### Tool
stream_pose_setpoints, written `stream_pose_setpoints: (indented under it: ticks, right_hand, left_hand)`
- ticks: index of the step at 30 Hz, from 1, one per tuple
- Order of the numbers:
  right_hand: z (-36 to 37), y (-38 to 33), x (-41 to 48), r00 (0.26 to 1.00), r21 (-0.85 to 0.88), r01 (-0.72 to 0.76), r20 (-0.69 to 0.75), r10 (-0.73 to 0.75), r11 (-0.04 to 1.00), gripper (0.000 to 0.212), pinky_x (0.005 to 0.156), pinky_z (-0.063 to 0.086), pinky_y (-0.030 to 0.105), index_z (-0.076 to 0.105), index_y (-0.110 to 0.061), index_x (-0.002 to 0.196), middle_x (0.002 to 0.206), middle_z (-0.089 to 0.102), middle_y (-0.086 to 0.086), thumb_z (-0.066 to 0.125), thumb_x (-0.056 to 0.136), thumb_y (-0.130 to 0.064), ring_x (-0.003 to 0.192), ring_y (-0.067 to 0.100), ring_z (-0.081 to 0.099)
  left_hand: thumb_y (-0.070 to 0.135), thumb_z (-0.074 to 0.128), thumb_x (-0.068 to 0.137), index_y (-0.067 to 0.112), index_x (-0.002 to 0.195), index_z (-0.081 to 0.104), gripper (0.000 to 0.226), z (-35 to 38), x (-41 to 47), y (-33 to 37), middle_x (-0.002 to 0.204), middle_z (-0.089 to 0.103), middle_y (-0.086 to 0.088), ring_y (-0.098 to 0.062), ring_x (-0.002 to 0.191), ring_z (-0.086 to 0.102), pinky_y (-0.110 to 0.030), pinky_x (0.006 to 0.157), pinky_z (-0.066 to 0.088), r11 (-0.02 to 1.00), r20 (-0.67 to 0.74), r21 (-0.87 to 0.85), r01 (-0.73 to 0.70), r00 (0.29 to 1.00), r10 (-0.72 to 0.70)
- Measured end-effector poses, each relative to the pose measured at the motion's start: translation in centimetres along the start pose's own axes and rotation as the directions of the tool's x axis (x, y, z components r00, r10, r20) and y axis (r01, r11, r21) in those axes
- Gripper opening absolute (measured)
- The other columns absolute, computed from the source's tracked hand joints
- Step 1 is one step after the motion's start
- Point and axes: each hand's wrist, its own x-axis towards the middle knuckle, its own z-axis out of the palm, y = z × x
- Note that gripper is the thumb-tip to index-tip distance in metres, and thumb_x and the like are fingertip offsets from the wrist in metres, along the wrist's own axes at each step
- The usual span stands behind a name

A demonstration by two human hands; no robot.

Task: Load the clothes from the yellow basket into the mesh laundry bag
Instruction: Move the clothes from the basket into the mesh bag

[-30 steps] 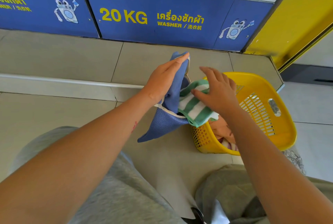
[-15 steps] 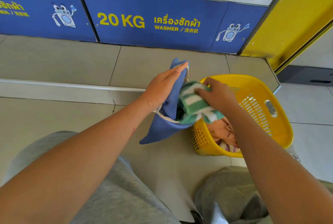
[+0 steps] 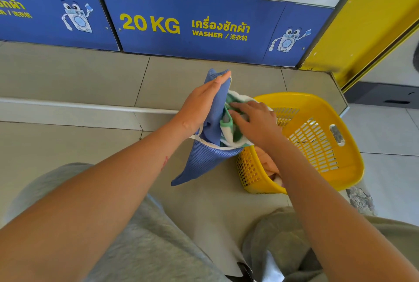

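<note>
Head view, looking down past both forearms onto a tiled step below the blue washer panel (image 3: 204, 28). Left hand (image 3: 201, 109) flat and nearly straight-fingered, pressed along the far-left wall of the blue mesh laundry bag (image 3: 208, 159), thumb side apparently hooked over the white-trimmed rim to keep the mouth open; whether the thumb pinches the mesh, hidden, cannot tell. Right hand (image 3: 254, 120) just beside it, fingers spread and pushing down on the green-and-white striped cloth (image 3: 233, 136), half inside the mouth, half bunched over the near rim. No pinch visible there, more a flat shove with the fingertips.

Bag hanging from the left grip, long axis running down and toward the wearer, bottom corner trailing on the floor. Mouth directly between the two hands, so the path for the cloth: straight down that axis, away from the right palm and along the left palm.

Yellow basket (image 3: 328, 145) to the right of and below the right wrist, touching or nearly touching the bag. More clothes (image 3: 267, 164), peach-coloured, low in its near corner under the right forearm. Nearer hand for those: the right. Judging by that, loading well short of finished.
</note>
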Motion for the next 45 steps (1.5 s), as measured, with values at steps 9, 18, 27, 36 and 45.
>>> stream_pose_setpoints:
  ticks: [9, 18, 27, 36, 45]
  right_hand:
    - [0.3, 4.0, -1.0, 0.955, 0.415, -0.294, 0.173, 0.243, 0.861, 0.087, 0.098, 0.045, 0.041, 0.031, -0.027, 0.142, 0.138, 0.052, 0.004, 0.071, 0.072, -0.060, 0.120, 0.023, 0.054]
    - [1.1, -2.8, -1.6, 0.919, 0.161, 0.130, -0.390, -0.057, 0.978, 0.048, 0.079, 0.047, 0.040, 0.046, -0.015, 0.133, 0.113, 0.056, 0.012, 0.053, 0.091, -0.036, 0.100, 0.032, 0.055]
    - [7.0, -3.2, -1.9, 0.937, -0.240, 0.301, 0.257, -0.238, 0.923, 0.061, 0.120, 0.013, 0.045, 0.046, -0.029, 0.140, 0.153, 0.037, 0.002, 0.011, 0.093, -0.047, 0.147, 0.023, 0.019]
    - [4.8, -3.3, -0.6, 0.961, -0.318, 0.276, 0.104, -0.255, 0.907, 0.034, 0.090, 0.041, 0.039, 0.067, -0.016, 0.098, 0.095, 0.071, 0.010, 0.040, 0.089, -0.034, 0.103, 0.033, 0.059]
    - [2.1, 2.8, -1.6, 0.961, -0.080, -0.155, -0.244, 0.131, 0.985, 0.045, 0.103, 0.036, 0.045, 0.044, -0.021, 0.133, 0.138, 0.050, 0.005, 0.053, 0.090, -0.027, 0.128, 0.030, 0.044]
  left_hand:
    - [0.063, 0.040, 0.088, 0.047, 0.127, 0.058, 0.046, 0.1, -0.3, 0.1, 0.139, 0.054, 0.009, -0.009, 0.120, 0.054, -0.029, 0.099, 0.046, 0.997, 0.053, 0.008, -0.081, 0.995, 0.081]
    - [0.065, 0.046, 0.081, 0.037, 0.127, 0.062, 0.056, -0.3, 0.1, -0.2, 0.132, 0.061, 0.011, -0.005, 0.121, 0.056, -0.028, 0.105, 0.041, 0.991, 0.033, -0.048, -0.124, 0.992, 0.126]
    - [0.050, 0.037, 0.091, 0.024, 0.140, 0.050, 0.057, -2.2, -0.4, 0.2, 0.139, 0.050, 0.013, 0.000, 0.127, 0.045, -0.018, 0.105, 0.032, 0.981, 0.108, -0.081, -0.176, 0.977, 0.184]
    - [0.061, 0.038, 0.087, 0.032, 0.118, 0.068, 0.052, -3.2, -0.3, 0.3, 0.122, 0.064, 0.010, -0.010, 0.119, 0.057, -0.033, 0.107, 0.041, 0.989, -0.055, -0.008, -0.146, 0.988, 0.145]
    - [0.051, 0.029, 0.100, 0.037, 0.129, 0.061, 0.044, -0.6, 0.2, -1.2, 0.135, 0.058, 0.000, -0.013, 0.122, 0.053, -0.035, 0.109, 0.039, 0.989, -0.005, 0.086, -0.124, 0.992, 0.125]
